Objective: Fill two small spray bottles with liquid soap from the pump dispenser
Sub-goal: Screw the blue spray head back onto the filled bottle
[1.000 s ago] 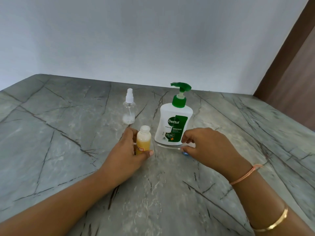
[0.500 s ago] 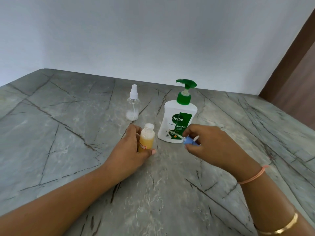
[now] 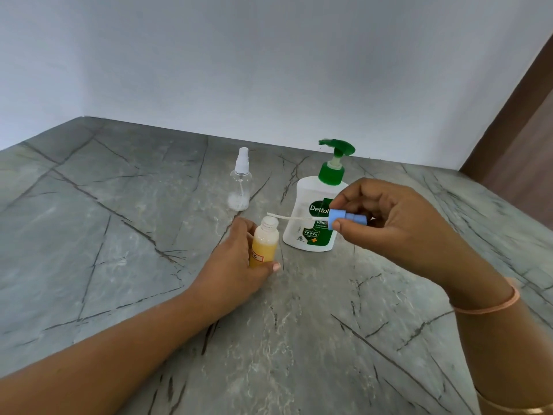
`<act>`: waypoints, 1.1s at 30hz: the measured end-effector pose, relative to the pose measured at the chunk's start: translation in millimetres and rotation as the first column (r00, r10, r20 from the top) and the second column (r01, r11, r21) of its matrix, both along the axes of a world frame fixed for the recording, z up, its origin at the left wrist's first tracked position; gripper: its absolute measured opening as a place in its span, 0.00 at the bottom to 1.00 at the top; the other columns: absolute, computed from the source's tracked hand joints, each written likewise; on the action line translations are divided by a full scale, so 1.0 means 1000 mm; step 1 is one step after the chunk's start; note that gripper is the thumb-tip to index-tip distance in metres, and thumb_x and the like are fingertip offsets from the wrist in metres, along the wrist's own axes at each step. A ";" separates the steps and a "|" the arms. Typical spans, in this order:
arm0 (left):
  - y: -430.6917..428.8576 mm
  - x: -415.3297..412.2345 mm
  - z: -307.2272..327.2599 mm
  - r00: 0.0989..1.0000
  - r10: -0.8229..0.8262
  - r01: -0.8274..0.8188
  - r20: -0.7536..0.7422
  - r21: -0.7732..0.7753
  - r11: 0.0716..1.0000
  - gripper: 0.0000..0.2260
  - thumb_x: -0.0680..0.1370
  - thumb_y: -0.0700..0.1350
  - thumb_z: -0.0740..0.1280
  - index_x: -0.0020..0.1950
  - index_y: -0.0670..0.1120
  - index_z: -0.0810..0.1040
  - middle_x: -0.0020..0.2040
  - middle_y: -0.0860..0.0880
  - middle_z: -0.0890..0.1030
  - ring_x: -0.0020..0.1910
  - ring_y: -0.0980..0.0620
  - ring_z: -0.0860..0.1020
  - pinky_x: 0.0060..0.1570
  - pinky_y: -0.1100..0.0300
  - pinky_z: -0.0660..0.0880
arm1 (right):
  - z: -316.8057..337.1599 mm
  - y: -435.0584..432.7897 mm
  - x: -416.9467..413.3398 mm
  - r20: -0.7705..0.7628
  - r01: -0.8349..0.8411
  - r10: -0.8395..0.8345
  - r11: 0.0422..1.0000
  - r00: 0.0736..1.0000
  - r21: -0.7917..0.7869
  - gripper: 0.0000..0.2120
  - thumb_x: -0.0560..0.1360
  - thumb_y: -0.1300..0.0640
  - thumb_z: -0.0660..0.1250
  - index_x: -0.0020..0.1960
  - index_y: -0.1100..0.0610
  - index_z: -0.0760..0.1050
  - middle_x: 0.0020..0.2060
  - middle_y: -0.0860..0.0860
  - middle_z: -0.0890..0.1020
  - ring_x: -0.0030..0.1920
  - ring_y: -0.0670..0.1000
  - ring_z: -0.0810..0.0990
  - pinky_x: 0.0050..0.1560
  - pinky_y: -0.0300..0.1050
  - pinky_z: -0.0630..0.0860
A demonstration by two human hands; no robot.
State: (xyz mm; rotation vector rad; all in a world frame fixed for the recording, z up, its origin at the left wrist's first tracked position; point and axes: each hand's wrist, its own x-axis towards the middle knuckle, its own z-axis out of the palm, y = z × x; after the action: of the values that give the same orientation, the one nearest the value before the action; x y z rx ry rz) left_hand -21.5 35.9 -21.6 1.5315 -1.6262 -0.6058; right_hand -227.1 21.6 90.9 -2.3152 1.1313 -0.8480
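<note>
Two small bottles and one pump dispenser stand on the marble counter. Taking the dispenser as landmark: the open bottle, holding yellow liquid, stands upright just left of it and a little nearer the person, with the left hand wrapped around its lower body. The clear spray bottle, white sprayer fitted, stands farther left and back, apart from both. In front of the dispenser's label the right hand pinches a blue spray cap between thumb and fingers, held sideways in the air, its thin tube reaching toward the open bottle's mouth. Part of the label is hidden by that hand. Counter surface lies bare to the left and toward the person; a wall closes the back edge.
</note>
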 end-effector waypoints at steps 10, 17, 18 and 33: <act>-0.003 0.000 -0.003 1.000 0.011 -0.012 0.023 0.032 0.999 0.23 0.70 0.54 0.71 0.52 0.59 0.57 0.43 0.65 0.67 0.41 0.66 0.70 0.35 0.73 0.62 | 0.026 -0.001 0.016 -0.184 -0.021 0.007 0.997 0.983 -0.073 0.07 0.67 0.51 0.67 0.45 0.49 0.78 0.40 0.45 0.82 0.38 0.40 0.79 0.34 0.29 0.74; -0.003 -0.001 -0.003 1.000 0.019 -0.020 0.023 0.027 0.999 0.24 0.70 0.54 0.71 0.52 0.61 0.56 0.43 0.65 0.68 0.41 0.65 0.70 0.36 0.72 0.64 | 0.045 -0.006 0.053 -0.252 -0.154 0.122 0.982 0.960 -0.110 0.06 0.69 0.55 0.67 0.44 0.47 0.77 0.40 0.43 0.81 0.42 0.44 0.78 0.37 0.35 0.75; -0.003 -0.001 -0.003 1.000 0.019 -0.020 0.023 0.024 1.000 0.24 0.70 0.54 0.71 0.52 0.61 0.56 0.43 0.65 0.68 0.41 0.65 0.70 0.36 0.72 0.64 | 0.045 -0.010 0.058 -0.260 -0.159 0.123 0.980 0.958 -0.123 0.06 0.69 0.57 0.68 0.45 0.48 0.78 0.40 0.42 0.81 0.41 0.43 0.78 0.37 0.34 0.73; -0.001 -0.002 -0.002 1.000 0.016 -0.015 0.019 -0.029 0.999 0.22 0.71 0.53 0.71 0.53 0.59 0.58 0.43 0.61 0.70 0.41 0.61 0.73 0.36 0.69 0.68 | 0.019 -0.026 0.064 -0.279 -0.166 0.163 0.986 0.946 0.012 0.09 0.74 0.57 0.67 0.53 0.50 0.77 0.45 0.43 0.80 0.44 0.40 0.78 0.41 0.22 0.70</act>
State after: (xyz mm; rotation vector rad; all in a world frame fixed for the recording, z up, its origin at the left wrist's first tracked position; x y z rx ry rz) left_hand -23.1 34.9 -23.2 1.5320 -1.6292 -0.5588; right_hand -163.1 -4.3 110.0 -2.5559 1.0225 -0.4781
